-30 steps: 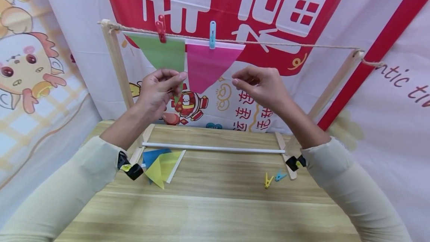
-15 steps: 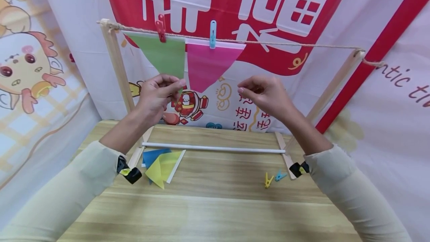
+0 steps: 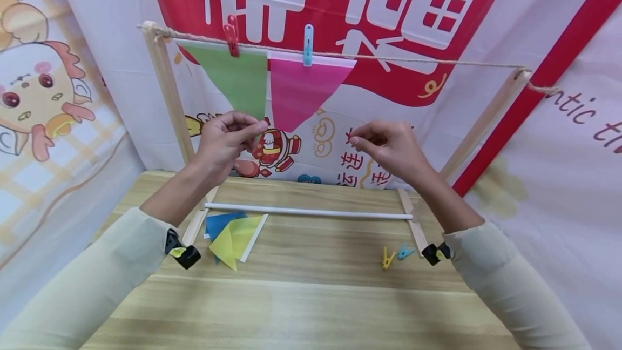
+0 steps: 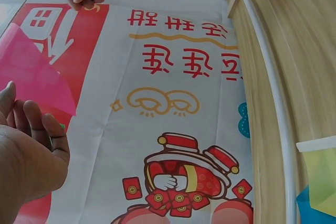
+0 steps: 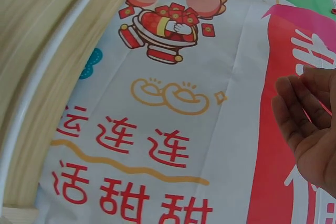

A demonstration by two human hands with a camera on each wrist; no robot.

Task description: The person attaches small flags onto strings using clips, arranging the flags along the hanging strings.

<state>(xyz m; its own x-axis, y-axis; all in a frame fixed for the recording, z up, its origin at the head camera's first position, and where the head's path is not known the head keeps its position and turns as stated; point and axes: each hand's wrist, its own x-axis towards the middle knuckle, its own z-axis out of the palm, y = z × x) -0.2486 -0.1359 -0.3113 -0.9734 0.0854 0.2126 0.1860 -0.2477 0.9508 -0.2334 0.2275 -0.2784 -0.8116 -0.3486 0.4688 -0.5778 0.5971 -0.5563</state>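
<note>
A green pennant [image 3: 233,77] and a pink pennant [image 3: 308,91] hang side by side on a string [image 3: 418,60]. A red clothespin [image 3: 231,36] clips the green one; a light blue clothespin [image 3: 308,45] clips the pink one. My left hand [image 3: 218,147] hovers in front of the green pennant's lower part, covering its tip, with fingers loosely bent and nothing held. To the right of the pink pennant, my right hand [image 3: 391,150] is raised in the air with relaxed fingers. The right wrist view shows that hand [image 5: 310,124] bare, thumb apart from the fingers.
Wooden posts [image 3: 167,91] hold the string, joined below by a white rod [image 3: 311,212]. On the table [image 3: 301,307] lie a yellow pennant [image 3: 240,236], a blue pennant [image 3: 221,223], a yellow clothespin [image 3: 387,259] and a blue clothespin [image 3: 404,251]. A printed cloth [image 3: 384,88] hangs behind.
Both hands have lowered from the pennants, and the right hand has also drifted right, away from the pink one. The hanging pennants and the things on the table stay put.
</note>
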